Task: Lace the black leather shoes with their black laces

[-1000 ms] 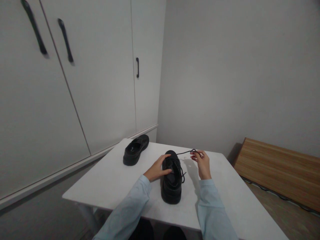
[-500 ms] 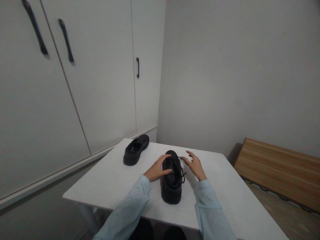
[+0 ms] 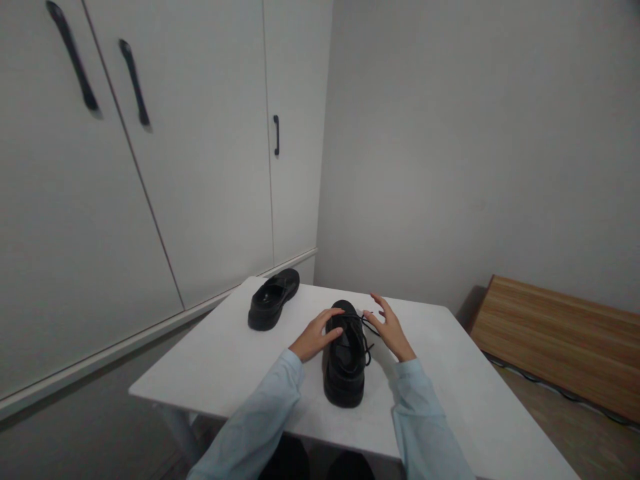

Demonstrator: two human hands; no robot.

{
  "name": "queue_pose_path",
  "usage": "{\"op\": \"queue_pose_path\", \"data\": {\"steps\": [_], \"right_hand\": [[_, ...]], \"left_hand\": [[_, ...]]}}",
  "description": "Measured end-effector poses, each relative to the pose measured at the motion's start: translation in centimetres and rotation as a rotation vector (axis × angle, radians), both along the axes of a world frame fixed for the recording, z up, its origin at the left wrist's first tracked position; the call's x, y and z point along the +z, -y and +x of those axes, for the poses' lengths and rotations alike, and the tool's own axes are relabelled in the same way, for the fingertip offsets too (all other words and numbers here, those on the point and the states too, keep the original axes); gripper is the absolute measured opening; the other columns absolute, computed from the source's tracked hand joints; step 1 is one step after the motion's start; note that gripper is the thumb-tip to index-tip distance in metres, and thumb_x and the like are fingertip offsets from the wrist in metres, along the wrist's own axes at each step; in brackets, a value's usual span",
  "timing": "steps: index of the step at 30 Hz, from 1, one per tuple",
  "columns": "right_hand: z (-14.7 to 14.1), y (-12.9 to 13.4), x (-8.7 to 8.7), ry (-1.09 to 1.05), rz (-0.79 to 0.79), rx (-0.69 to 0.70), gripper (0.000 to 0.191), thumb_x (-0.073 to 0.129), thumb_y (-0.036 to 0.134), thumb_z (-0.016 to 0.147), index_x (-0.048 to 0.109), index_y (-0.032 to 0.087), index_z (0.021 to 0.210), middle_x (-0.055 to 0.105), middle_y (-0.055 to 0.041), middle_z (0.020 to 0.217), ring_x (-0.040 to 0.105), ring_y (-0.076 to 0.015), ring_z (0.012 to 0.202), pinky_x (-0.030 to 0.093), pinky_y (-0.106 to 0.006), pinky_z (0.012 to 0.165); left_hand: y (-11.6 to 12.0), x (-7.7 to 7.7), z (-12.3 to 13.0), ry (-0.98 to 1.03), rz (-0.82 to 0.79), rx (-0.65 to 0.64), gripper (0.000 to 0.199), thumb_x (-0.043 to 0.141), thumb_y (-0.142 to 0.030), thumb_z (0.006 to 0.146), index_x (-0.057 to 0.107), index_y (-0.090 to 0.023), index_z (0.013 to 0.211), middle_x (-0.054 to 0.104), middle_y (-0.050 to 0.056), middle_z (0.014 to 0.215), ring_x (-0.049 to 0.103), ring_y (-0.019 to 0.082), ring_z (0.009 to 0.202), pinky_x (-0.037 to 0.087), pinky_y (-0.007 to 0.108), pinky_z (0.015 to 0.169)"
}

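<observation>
A black lace-up shoe (image 3: 344,387) stands on the white table (image 3: 225,360), its heel toward me. My left hand (image 3: 316,335) rests against its left side, fingers reaching over the front of the shoe and thumb spread apart from them. Just right of the shoe is my right hand (image 3: 393,333), with thumb and fingers apart. A loose black shoelace (image 3: 369,325) curves from the shoe toward the right thumb; whether they touch is hard to see. More lace hangs down the shoe's right side. The matching black shoe (image 3: 273,300) sits at the far left of the table.
White cabinets (image 3: 210,167) with dark handles line the left side, close behind the table's far left corner. A grey wall (image 3: 450,147) rises behind. On the right, a wood-grain board (image 3: 560,340) leans low by the wall, with a dark cable along its lower edge.
The lace that ran nearly straight between the shoe and my right hand is now slack and curved. My right fingers have spread wider. Both shoes stay in place.
</observation>
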State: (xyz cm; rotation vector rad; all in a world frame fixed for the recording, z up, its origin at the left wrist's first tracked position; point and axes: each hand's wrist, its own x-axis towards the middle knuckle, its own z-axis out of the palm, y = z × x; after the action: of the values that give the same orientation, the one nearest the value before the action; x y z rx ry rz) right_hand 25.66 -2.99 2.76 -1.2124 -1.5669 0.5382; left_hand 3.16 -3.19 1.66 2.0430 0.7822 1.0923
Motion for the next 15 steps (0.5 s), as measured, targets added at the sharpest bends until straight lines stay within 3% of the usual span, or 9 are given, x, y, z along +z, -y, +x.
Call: {"op": "queue_pose_path", "data": {"steps": [6, 15], "right_hand": [[-0.51, 0.69, 0.05, 0.109, -0.102, 0.257, 0.050, 0.068, 0.042, 0.071, 0.058, 0.024, 0.117, 0.058, -0.0070, 0.125, 0.049, -0.0248, 0.120, 0.032, -0.041, 0.106], [-0.37, 0.59, -0.46, 0.151, -0.163, 0.316, 0.057, 0.072, 0.042, 0.068, 0.057, 0.022, 0.119, 0.057, -0.0092, 0.126, 0.050, -0.0261, 0.119, 0.033, -0.043, 0.105]], "left_hand": [[-0.19, -0.14, 0.15, 0.018, 0.011, 0.036, 0.039, 0.050, -0.040, 0.087, 0.054, -0.021, 0.121, 0.054, 0.008, 0.128, 0.047, 0.023, 0.122, 0.032, 0.039, 0.107], [-0.95, -0.65, 0.20, 0.007, 0.074, 0.161, 0.026, 0.048, -0.034, 0.087, 0.061, -0.021, 0.106, 0.060, 0.008, 0.116, 0.049, 0.023, 0.117, 0.034, 0.039, 0.105]]}}
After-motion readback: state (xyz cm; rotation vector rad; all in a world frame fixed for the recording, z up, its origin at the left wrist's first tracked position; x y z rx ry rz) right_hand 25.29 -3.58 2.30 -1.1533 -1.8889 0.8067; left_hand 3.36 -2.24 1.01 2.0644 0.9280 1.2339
